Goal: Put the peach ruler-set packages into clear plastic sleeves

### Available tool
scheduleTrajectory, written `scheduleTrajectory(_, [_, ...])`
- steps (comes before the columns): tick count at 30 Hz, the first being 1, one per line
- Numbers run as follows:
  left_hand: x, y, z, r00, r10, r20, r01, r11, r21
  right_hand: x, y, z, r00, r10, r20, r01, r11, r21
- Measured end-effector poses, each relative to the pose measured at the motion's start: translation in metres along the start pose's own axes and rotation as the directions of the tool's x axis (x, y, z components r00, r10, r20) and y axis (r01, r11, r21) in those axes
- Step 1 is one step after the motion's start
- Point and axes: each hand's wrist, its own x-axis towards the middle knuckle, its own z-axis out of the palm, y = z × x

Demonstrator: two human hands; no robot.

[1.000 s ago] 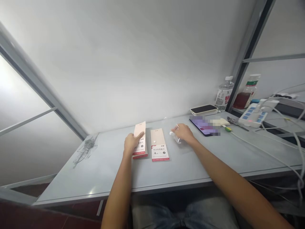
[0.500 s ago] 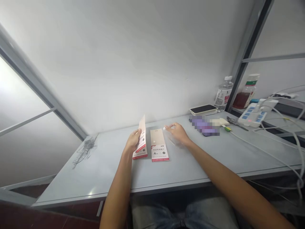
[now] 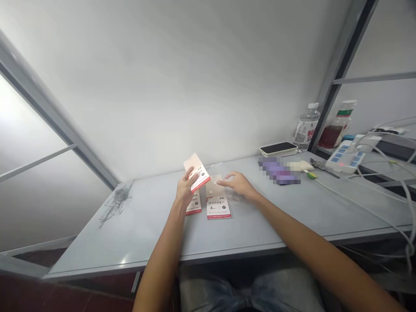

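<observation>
My left grip (image 3: 185,187) is closed on a card (image 3: 201,177); whether my right grip (image 3: 239,183) holds clear plastic (image 3: 233,196), I cannot tell. Judged step: pairing them; next calls for careful alignment.

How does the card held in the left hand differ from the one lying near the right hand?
The held card is raised and tilted in the left hand; the lying card is flat on the table. That hand covers part of the held card's print, while the lying card's lower print is uncovered. Both have a pale top and red bottom edge.
</observation>
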Motion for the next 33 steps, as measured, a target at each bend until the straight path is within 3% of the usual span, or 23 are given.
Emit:
scheduleTrajectory(5, [-0.011,0.002,0.014,0.979,0.039,0.199,-0.030,0.998,-0.046,0.003,-0.003,0.002,0.997,-0.070,0.029,0.070,0.998,0.004])
scheduleTrajectory(8, [-0.015,-0.003,0.019,0.921,0.012,0.389,0.005,0.999,-0.043,0.000,-0.005,0.004,0.993,-0.115,0.039,0.114,0.993,0.022])
scheduleTrajectory(11, [-0.019,-0.007,0.024,0.879,-0.005,0.477,0.006,1.000,-0.002,-0.006,-0.009,0.006,0.986,-0.153,0.064,0.149,0.987,0.063])
scheduleTrajectory(23, [-0.014,-0.015,0.022,0.916,0.013,0.402,-0.081,0.985,0.154,-0.015,-0.014,0.012,0.957,-0.253,0.140,0.209,0.939,0.273])
scheduleTrajectory(33, [-0.013,-0.007,0.015,0.939,0.046,0.340,-0.129,0.966,0.225,-0.011,-0.018,0.010,0.955,-0.219,0.200,0.117,0.898,0.423])
